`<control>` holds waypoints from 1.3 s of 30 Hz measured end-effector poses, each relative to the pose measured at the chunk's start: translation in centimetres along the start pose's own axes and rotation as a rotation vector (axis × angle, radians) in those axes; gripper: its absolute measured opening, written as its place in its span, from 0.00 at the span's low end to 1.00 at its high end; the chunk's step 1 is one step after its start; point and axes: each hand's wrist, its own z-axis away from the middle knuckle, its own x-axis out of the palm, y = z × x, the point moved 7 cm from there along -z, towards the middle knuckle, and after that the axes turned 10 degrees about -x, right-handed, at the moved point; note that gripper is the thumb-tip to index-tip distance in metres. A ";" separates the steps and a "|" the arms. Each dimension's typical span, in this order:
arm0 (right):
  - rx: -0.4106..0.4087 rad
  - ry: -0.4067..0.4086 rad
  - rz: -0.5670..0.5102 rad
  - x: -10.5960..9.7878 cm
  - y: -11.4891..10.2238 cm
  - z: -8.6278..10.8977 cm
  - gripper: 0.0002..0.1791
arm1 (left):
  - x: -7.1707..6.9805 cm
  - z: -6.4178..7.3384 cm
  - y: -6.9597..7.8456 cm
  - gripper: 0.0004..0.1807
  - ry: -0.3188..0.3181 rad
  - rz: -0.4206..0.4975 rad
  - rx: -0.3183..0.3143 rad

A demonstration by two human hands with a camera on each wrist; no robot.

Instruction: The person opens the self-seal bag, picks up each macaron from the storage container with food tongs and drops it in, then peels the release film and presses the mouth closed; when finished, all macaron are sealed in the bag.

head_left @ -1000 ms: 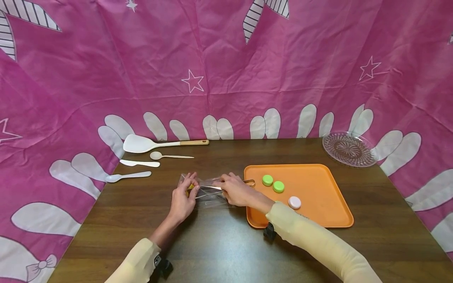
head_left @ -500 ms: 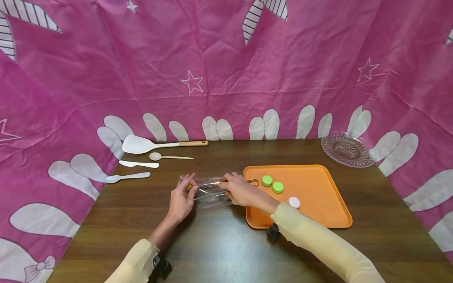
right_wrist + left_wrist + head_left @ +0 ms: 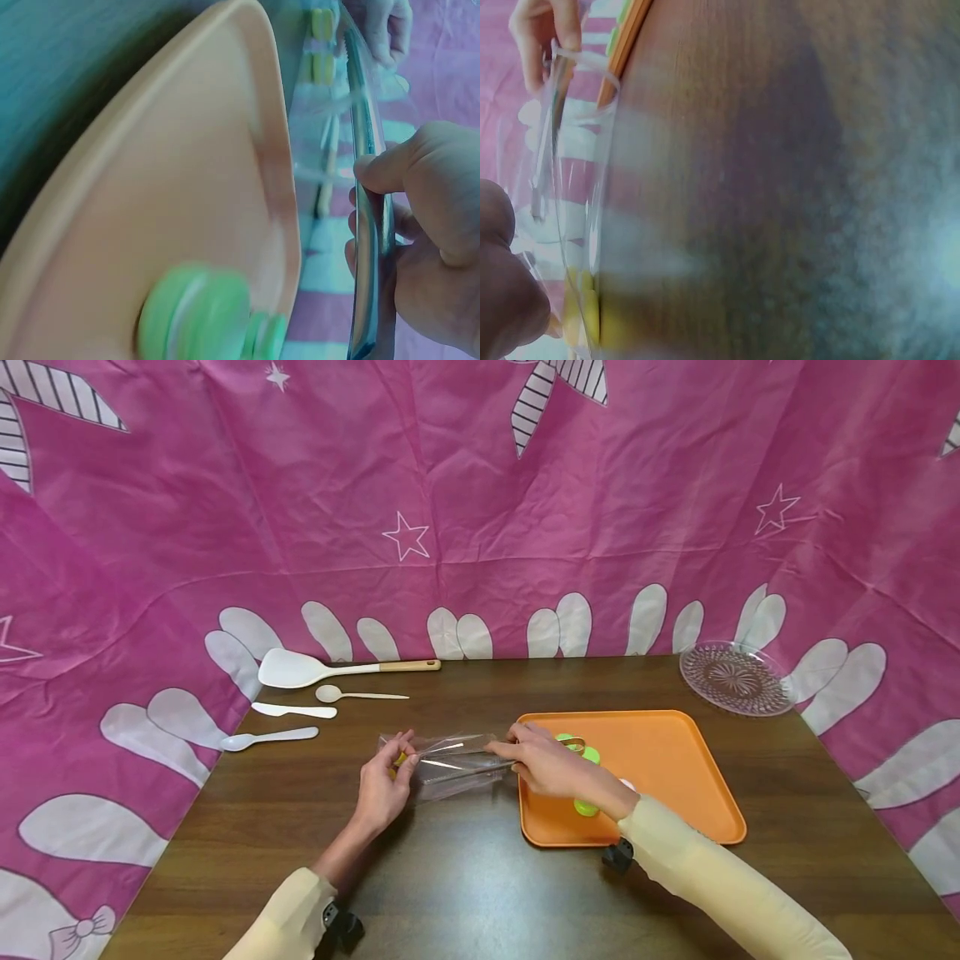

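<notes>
In the head view my left hand (image 3: pixel 384 783) pinches a clear plastic bag (image 3: pixel 453 787) by its left part. Yellow macarons (image 3: pixel 322 46) lie inside the bag near that hand, partly hidden by the fingers. My right hand (image 3: pixel 551 762) grips metal tongs (image 3: pixel 367 247) with thumb and fingers. The tongs point left, their tips still within the bag, apart from the yellow macarons. Their rounded end reaches over the orange tray (image 3: pixel 667 768). Green macarons (image 3: pixel 196 315) sit on that tray below my right forearm, and a pale pink macaron (image 3: pixel 627 785) is mostly covered by it.
A white spatula (image 3: pixel 292 669), a cream spoon (image 3: pixel 330 693), a white knife (image 3: pixel 294 710) and a white spoon (image 3: pixel 270 738) lie at the back left. A clear patterned plate (image 3: pixel 737 678) stands at the back right, before a pink curtain (image 3: pixel 480 485).
My right hand has moved right with the tongs, drawing them partly back from the bag. The yellow macarons stay inside. My left hand has hardly moved.
</notes>
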 end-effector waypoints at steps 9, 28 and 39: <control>0.065 0.065 -0.014 -2.4 1.5 4.6 0.31 | 0.0 -0.1 -0.1 0.10 -0.006 0.011 -0.008; 0.204 0.076 0.015 -5.3 4.7 10.8 0.37 | 0.2 -0.3 0.1 0.10 -0.003 0.024 -0.001; 0.120 0.142 0.099 -6.8 4.6 14.0 0.39 | 0.3 -0.3 0.0 0.10 -0.010 0.026 -0.013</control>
